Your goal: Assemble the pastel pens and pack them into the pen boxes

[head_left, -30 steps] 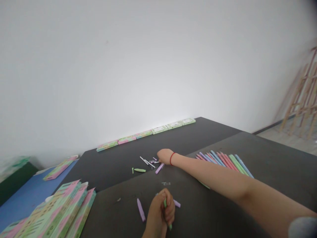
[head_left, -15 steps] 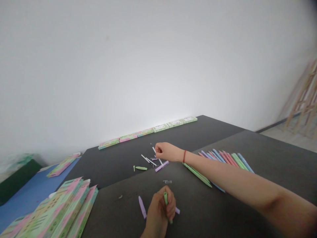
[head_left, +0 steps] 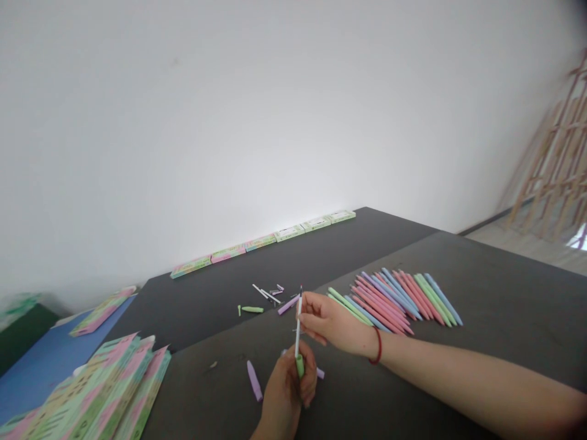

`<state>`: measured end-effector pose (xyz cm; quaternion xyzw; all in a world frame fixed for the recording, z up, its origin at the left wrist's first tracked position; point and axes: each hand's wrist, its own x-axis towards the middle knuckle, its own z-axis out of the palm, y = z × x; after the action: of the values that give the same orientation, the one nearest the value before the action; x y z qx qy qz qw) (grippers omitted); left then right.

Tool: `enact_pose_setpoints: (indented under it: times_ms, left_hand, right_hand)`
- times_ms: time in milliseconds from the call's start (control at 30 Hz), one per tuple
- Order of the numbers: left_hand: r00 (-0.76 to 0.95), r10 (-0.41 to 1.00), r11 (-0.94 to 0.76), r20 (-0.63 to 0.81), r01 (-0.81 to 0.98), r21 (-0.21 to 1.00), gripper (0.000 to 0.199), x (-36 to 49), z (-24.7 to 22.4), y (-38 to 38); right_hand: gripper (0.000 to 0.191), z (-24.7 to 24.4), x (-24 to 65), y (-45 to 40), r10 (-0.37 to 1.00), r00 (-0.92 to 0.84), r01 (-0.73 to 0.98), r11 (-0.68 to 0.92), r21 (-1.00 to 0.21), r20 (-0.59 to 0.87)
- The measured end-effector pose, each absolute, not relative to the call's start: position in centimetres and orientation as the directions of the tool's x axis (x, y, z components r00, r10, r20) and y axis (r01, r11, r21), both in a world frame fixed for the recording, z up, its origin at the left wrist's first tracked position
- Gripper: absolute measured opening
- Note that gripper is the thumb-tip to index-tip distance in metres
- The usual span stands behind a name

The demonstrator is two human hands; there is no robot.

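My left hand (head_left: pixel 288 385) is closed round a green pen barrel (head_left: pixel 299 365), its open end pointing up. Between the fingers of my right hand (head_left: pixel 323 319) is a white pen refill (head_left: pixel 298 327) with a dark tip at the top; its lower end meets the mouth of the green barrel. Whether the refill has gone inside cannot be made out. A purple pen barrel (head_left: pixel 254 380) lies left of my left hand, and another purple piece is partly hidden behind that hand. Beyond my hands lie a purple barrel (head_left: pixel 288 305), loose white refills (head_left: pixel 266 294) and a green barrel part (head_left: pixel 252 310).
To the right, several pink, blue, green and purple pens (head_left: pixel 389 299) lie in a row. Stacked packages (head_left: pixel 105 391) fill the near left. A line of flat boxes (head_left: pixel 261 242) runs along the table's back edge by the wall.
My right hand has come back from the loose parts with a white refill and brought it to the green barrel in my left hand. The view has shifted slightly right.
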<state>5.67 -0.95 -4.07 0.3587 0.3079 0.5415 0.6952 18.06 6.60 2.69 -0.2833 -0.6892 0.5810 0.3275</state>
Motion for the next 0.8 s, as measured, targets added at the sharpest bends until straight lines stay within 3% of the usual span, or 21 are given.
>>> enact_pose_setpoints:
  times_ms: [167, 367, 500, 567, 667, 800]
  left_hand:
    - [0.195, 0.980, 0.116, -0.029, -0.452, 0.884, 0.034, 5.4, -4.1, -1.3]
    - [0.094, 0.995, 0.014, 0.015, -0.300, 0.954, 0.038, 4.4, -5.1, -1.7]
    - [0.079, 0.997, 0.038, -0.017, -0.268, 0.963, 0.036, 4.4, -5.6, -1.6]
    - [0.070, 0.997, 0.062, -0.043, -0.297, 0.953, 0.035, 4.6, -5.3, -1.4]
    - [0.059, 0.998, 0.053, -0.035, -0.350, 0.935, 0.030, 4.8, -4.8, -1.2]
    - [0.103, 0.994, 0.057, -0.018, -0.389, 0.920, 0.031, 5.2, -4.6, -1.0]
  right_hand:
    - [0.005, 2.9, 18.8, 5.8, 0.752, -0.613, 0.124, 0.396, -0.910, 0.244]
    - [0.007, 2.3, 19.1, 4.4, 0.655, -0.715, 0.130, 0.466, -0.875, 0.242]
    - [0.010, 1.5, 19.0, 4.9, 0.633, -0.717, 0.144, 0.543, -0.828, 0.291]
    - [0.011, 1.5, 19.1, 5.4, 0.626, -0.743, 0.156, 0.504, -0.850, 0.235]
    - [0.026, 1.8, 19.6, 6.2, 0.636, -0.757, 0.104, 0.346, -0.933, 0.152]
    - [0.025, 2.4, 19.4, 8.1, 0.725, -0.673, 0.074, 0.264, -0.962, 0.147]
